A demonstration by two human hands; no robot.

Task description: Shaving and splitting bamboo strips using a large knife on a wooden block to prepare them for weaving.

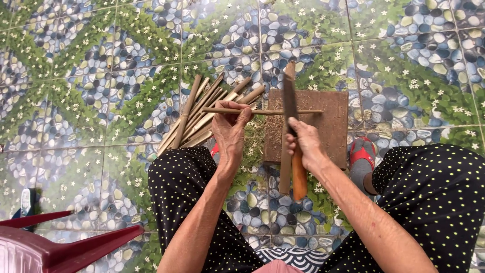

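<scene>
Our left hand (230, 132) pinches a thin bamboo stick (262, 111) crosswise over the brown board (323, 126); right hand (302, 144) grips the knife (290, 108) handle, blade on it. Stick looks light, stiff, splintery, so we'd hold its left end, clear of the blade.

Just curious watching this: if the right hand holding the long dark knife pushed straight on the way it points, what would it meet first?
Most likely the thin bamboo stick that the left hand holds crosswise; the right hand and knife blade point at it, though depth is unclear.
</scene>
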